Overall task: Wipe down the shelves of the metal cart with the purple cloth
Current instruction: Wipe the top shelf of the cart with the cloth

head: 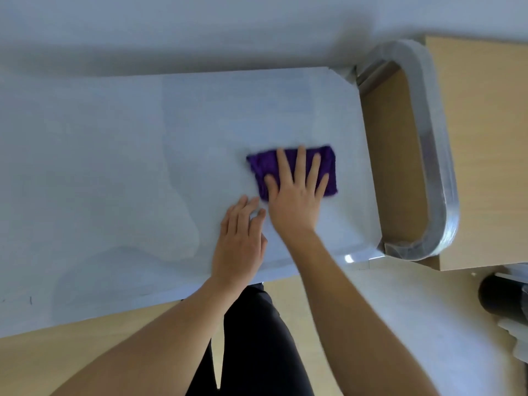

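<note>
Cart top shelf [114, 167]: pale, flat, seen from above; it fills the left and middle of the view, with faint smear marks on the left part.
Purple cloth [265, 164]: folded into a rough rectangle, laid flat on the shelf toward its right end, well inside the near and far edges.
Right hand [297, 192]: pressed palm-down on the cloth, fingers spread and flat; nothing is pinched. Much of the cloth's middle is covered; its left, far and right edges are left showing.
Left hand [240, 241]: laid flat on the bare shelf just near-left of the cloth, fingers extended and close together, nothing gripped. Fingertips sit right beside the cloth's near-left corner; contact with the cloth cannot be told.
Cart handle [434, 155]: rounded metal loop at the shelf's right end, wrapped in clear film.
Wooden cabinet [480, 138]: light wood, on the right, just beside the handle.
Floor [371, 310]: light wood tone, seen near the shelf's near edge.
Dark trousers [257, 347]: seen between the forearms, near edge.
Black cylinder [497, 292]: at the right edge, partly cut off; it cannot be identified.
</note>
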`<state>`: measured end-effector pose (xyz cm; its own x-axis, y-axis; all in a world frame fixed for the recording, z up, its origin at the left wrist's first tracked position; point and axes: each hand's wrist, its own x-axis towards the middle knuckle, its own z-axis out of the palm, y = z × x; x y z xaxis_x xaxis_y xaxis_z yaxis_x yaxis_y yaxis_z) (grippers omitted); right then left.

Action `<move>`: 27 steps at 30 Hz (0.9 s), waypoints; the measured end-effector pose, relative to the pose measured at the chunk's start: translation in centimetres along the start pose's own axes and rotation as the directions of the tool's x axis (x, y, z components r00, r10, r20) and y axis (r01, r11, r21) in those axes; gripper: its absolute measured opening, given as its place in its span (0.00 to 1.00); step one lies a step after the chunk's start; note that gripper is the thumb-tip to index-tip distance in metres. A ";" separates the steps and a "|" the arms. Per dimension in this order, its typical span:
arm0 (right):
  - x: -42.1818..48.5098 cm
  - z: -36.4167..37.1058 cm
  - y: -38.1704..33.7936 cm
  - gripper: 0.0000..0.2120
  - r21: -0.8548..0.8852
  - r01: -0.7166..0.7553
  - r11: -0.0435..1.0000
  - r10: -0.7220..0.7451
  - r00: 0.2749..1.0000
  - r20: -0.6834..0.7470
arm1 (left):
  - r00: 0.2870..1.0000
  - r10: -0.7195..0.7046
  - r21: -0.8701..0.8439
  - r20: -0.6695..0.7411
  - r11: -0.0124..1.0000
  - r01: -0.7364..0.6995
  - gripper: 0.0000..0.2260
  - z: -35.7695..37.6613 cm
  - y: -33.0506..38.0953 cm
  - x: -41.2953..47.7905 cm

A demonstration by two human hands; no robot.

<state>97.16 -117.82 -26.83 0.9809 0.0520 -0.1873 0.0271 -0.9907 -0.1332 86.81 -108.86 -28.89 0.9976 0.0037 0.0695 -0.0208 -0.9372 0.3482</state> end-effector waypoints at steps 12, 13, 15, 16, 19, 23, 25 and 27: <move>16.6 -3.1 -1.2 0.27 0.079 -0.043 0.996 0.037 0.996 0.077 | 1.000 -0.003 -0.023 0.020 1.000 0.003 0.17 -0.2 0.0 0.2; 16.1 -3.0 -1.0 0.27 0.075 -0.021 0.997 0.016 0.997 0.069 | 1.000 -0.005 -0.026 0.021 1.000 0.005 0.17 -0.2 -0.1 0.2; 12.6 -2.2 -0.3 0.27 0.058 -0.008 0.998 0.005 0.999 0.039 | 1.000 -0.008 -0.026 0.020 1.000 0.009 0.17 -0.2 -0.1 0.2; 9.9 -1.6 -0.1 0.27 0.048 -0.013 0.999 0.012 1.000 0.027 | 1.000 -0.009 -0.026 0.019 1.000 0.009 0.17 -0.2 0.0 0.2; 0.0 -0.1 0.3 0.27 0.015 -0.032 0.999 0.032 0.999 0.013 | 1.000 0.006 0.000 0.012 1.000 -0.006 0.16 -0.1 0.1 0.1; -1.6 0.0 0.9 0.26 -0.027 0.006 1.000 -0.004 0.996 0.093 | 1.000 0.015 0.008 0.002 1.000 -0.015 0.16 0.0 -0.1 0.2; 3.7 -0.7 1.5 0.26 -0.039 -0.014 0.999 0.017 0.997 0.076 | 1.000 0.008 0.000 -0.003 1.000 -0.008 0.17 0.0 -0.1 0.4; 10.1 -2.2 2.4 0.27 -0.004 -0.054 0.999 0.054 0.997 0.054 | 1.000 0.006 -0.003 -0.009 1.000 -0.006 0.17 -0.1 -0.1 0.4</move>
<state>107.54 -119.93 -26.92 0.9691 0.0053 -0.2465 -0.0248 -0.9926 -0.1188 87.16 -108.75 -28.79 0.9968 0.0014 0.0798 -0.0267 -0.9362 0.3505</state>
